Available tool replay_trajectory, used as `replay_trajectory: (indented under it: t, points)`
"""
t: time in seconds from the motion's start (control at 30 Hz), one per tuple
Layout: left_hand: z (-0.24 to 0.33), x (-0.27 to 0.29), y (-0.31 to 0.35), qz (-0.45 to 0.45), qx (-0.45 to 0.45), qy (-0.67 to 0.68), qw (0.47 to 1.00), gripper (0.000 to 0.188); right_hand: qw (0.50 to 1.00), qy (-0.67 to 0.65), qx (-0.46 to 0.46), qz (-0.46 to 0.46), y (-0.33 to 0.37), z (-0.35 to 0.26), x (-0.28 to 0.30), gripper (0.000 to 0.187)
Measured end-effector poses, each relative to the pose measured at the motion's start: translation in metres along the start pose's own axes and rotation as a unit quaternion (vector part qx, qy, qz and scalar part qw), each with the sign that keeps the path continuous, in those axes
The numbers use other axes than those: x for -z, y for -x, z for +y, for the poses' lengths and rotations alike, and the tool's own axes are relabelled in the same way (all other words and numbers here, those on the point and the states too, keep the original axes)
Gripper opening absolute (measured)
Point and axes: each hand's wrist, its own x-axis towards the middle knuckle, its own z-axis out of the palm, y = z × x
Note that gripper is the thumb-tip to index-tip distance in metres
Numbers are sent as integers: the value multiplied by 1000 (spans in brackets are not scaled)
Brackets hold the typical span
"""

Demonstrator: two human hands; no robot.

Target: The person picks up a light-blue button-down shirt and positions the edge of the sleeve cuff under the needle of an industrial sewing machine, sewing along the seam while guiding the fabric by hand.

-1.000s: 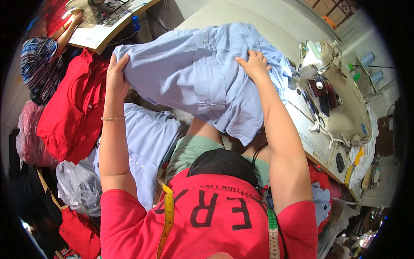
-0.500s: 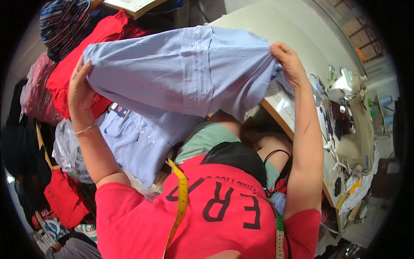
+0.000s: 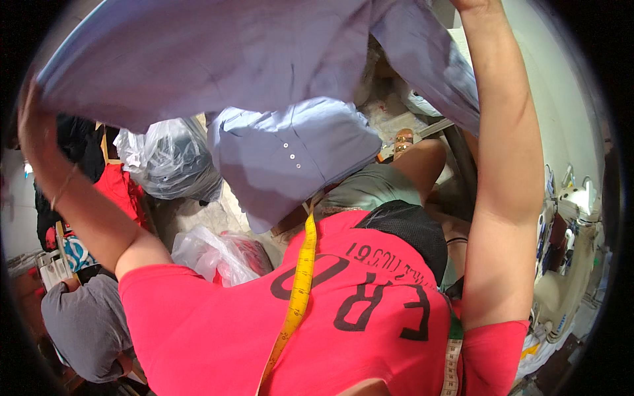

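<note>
1. The raised shirt (image 3: pixel 218 59) now fills the top of the view, looming closer than half a second ago; the person's head looks to have turned leftward too.
2. I see the left hand (image 3: pixel 33 119) blurred, its grip seemingly closed on the shirt's left corner.
3. The right hand (image 3: pixel 474 5) is cut off at the upper edge; I can't tell its grip.
4. To my eye, the handling is midway: the shirt is aloft, not laid down.
5. Its lower edge crosses the far end of the buttoned shirt (image 3: pixel 264 171); whether they touch, I can't tell.
6. On the right it droops just beside the right forearm (image 3: pixel 505 119), leaving little room.
7. Pale floor (image 3: pixel 198 216) shows between the clear bag (image 3: pixel 175 158) and red bag (image 3: pixel 224 257); the sewing machine (image 3: pixel 580 201) stands well apart, beyond that forearm.
</note>
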Motion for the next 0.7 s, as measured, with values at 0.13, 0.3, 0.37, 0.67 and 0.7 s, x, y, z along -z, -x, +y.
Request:
replay_trajectory:
  t: [0.13,0.3,0.37,0.67,0.7]
  points:
    - [2,111,78,-146,23,5,989,44,985,82,11,-153,14,15,29,12]
    - [-75,49,214,-307,292,-138,895,27,845,532,27,-47,123,99,107,13]
    - [-139,8,262,-368,408,-68,833,24,720,682,129,-26,147,121,174,18]
    - [-186,-148,295,-574,177,-473,645,43,676,730,-100,15,313,65,224,25]
    - [-180,-178,284,-570,110,-465,668,43,711,688,-117,90,339,53,209,26]
